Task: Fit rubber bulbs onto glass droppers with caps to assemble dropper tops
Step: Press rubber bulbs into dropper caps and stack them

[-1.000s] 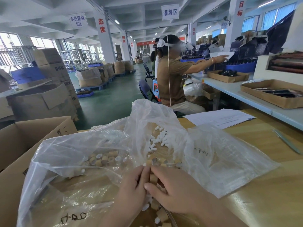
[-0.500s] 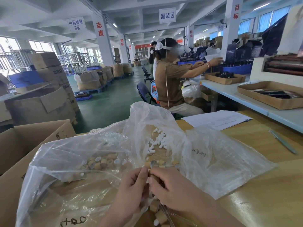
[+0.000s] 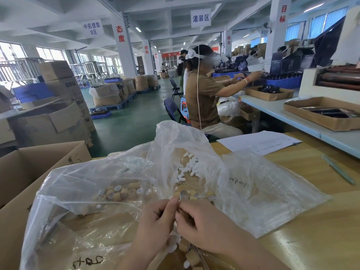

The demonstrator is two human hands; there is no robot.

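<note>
Tan cap pinched between left hand, right hand.

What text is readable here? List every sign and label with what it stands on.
"灌装区": hanging white sign.
"中药提取 B区": second hanging sign.
"态度": red, on the left pillar.
"目标": red, on the right pillar.
"团队": red, on the far pillar.
Unreadable: handwriting on the plastic bag; print on the paper sheet.
</note>
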